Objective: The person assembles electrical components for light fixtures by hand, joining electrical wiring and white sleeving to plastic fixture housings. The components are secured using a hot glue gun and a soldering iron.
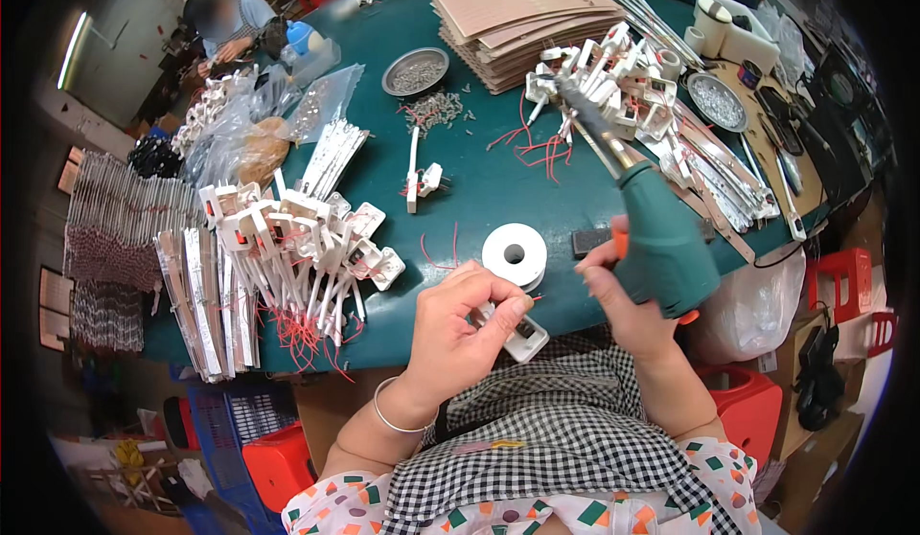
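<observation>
Two heaps frame your work on the green table (460,200): a left pile (297,248) of white plastic parts with thin red wires trailing out beside flat metal strips (206,305), and a far pile (623,80) of the same white parts near the stack of tan boards (517,18). Which heap is finished you cannot tell from here – judging by their size, plenty has been handled and plenty remains.

Your left hand (460,329) is closed in a pinch around one white part (522,334), held at the table's near edge, just over your checked apron (565,430). Your right hand (628,305) is wrapped tight on the green driver (656,238), its dark shaft angled up and away, tip well apart from the part – so this piece looks not yet fastened.

A white tape roll (515,254) lies just beyond your left fingers. Two round metal dishes (415,72) of small shiny screws sit farther out, with loose screws scattered between. One lone white part with a long stem (419,181) lies mid-table. Textures: glossy moulded plastic, dull board, bright metal.
</observation>
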{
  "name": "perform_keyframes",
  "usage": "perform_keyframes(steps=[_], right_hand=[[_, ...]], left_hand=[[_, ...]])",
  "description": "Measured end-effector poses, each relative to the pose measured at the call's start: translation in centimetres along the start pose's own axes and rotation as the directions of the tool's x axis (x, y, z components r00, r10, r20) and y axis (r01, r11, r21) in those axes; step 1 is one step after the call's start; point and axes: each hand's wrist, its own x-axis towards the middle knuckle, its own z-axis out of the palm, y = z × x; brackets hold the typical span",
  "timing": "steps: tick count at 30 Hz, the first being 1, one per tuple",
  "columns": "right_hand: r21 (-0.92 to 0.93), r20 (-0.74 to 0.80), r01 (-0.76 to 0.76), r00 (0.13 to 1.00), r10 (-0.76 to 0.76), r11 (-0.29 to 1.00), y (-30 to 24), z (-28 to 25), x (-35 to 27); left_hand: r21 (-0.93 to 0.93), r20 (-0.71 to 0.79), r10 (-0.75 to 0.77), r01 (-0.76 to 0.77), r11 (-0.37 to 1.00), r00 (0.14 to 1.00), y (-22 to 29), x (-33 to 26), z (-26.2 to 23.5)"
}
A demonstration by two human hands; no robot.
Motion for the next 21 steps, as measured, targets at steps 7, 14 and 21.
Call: perform_keyframes(steps=[7,14,21], right_hand=[[0.019,0.220,0.152,0.963,-0.152,0.988,0.6,0.7,-0.8],[-0.011,0.204,0.077,0.976,-0.074,0.997,0.6,2.0,-1.0],[-0.346,0.145,0.039,0.989,0.012,0.937,1.6,2.5,-2.1]], left_hand=[[-0.209,0.070,-0.199,0.210,0.955,0.977,0.4,-0.3,0.0],[-0.298,0.089,-0.274,0.288,0.910,0.958,-0.2,0.1,0.0],[-0.285,0.076,-0.265,0.276,0.918,0.961,-0.6,-0.4,0.4]])
